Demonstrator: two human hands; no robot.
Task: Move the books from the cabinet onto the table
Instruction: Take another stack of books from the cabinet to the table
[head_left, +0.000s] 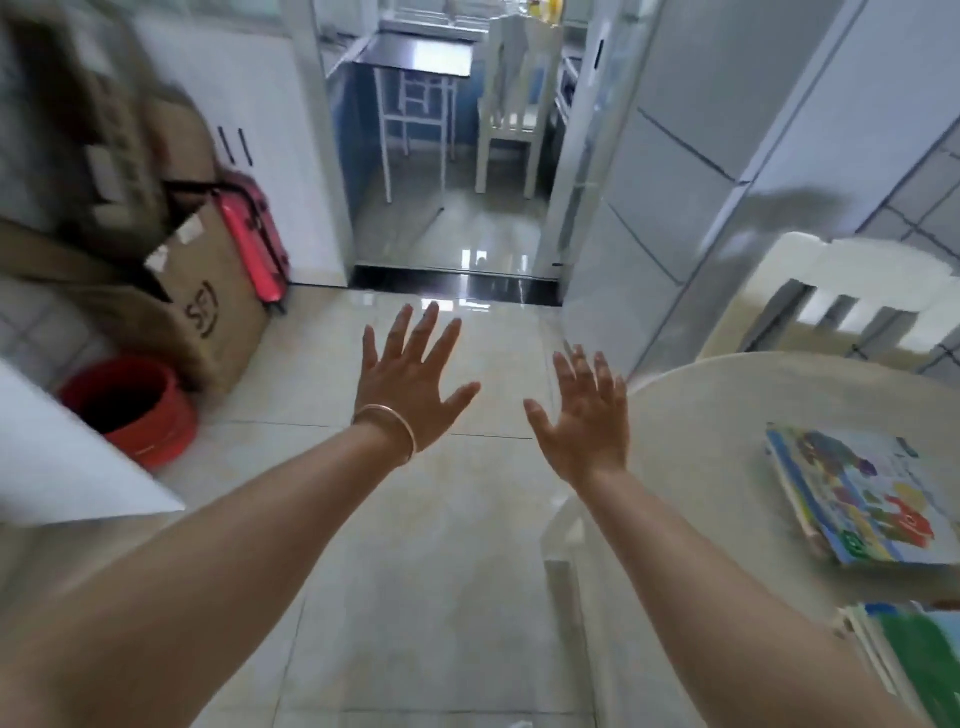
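Meanwhile, left hand (410, 382) and right hand (584, 410) spread wide, holding nothing — books (857, 493) flat on the table (701, 395), probably thin, light, slick-covered — best gripped along the spine edge.

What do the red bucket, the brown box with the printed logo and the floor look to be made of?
Red round bucket: probably plastic, with a smooth, even colour and a moulded rim. Brown box with the black logo: corrugated cardboard, matte, with taped labels. Pale floor: glazed tile, glossy, with grout lines and mirror-like reflections.
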